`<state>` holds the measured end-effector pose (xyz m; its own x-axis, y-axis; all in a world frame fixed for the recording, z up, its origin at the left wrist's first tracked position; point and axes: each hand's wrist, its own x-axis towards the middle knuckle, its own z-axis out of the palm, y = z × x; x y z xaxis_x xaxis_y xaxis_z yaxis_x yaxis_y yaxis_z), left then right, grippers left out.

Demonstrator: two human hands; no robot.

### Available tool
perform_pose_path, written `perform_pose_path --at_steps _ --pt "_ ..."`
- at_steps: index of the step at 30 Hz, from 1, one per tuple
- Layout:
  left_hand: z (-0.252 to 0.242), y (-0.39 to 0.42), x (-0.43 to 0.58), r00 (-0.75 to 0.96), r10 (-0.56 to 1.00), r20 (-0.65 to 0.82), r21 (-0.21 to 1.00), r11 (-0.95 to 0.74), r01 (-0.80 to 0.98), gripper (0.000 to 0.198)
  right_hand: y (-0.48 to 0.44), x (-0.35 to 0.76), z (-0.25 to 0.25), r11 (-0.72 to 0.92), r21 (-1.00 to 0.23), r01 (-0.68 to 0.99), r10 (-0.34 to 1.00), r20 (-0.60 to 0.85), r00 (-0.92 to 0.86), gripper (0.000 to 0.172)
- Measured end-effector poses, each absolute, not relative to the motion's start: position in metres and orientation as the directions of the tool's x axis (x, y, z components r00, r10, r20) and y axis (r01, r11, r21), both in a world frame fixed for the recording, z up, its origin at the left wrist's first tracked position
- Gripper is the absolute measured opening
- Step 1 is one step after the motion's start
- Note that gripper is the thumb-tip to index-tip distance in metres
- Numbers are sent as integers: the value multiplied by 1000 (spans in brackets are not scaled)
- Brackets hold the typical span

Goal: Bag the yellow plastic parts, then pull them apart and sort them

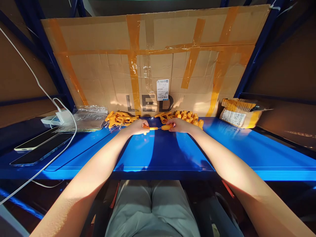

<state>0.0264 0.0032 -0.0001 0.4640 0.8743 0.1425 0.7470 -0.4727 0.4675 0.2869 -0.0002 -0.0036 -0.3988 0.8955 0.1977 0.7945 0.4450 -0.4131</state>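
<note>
My left hand is closed around an orange plastic part with a threaded or ridged shaft that points right. A thin metal spring shows in the narrow gap past the shaft's end. Facing it, an orange ribbed cylinder is pinched in the fingers of my right hand. Shaft and cylinder are roughly in line, slightly apart, just above the blue table. Behind my left hand lies a heap of orange plastic parts with some springs by it. Beyond my right hand, several orange cylinders stand grouped beside loose orange pieces.
Two phones lie at the left on the blue table, with a white charger and cable and a clear plastic bag nearby. A cut-down cardboard box sits at the right. Taped cardboard closes the back.
</note>
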Motion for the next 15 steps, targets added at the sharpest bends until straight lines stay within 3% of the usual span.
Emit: perform_pose_path --at_steps 5,15 --pt "1 -2 34 425 897 117 472 -427 771 20 2 280 -8 521 -450 725 853 253 -456 26" --pt "-2 1 34 393 906 158 472 -419 776 18 6 286 -12 473 -614 632 872 222 -437 31"
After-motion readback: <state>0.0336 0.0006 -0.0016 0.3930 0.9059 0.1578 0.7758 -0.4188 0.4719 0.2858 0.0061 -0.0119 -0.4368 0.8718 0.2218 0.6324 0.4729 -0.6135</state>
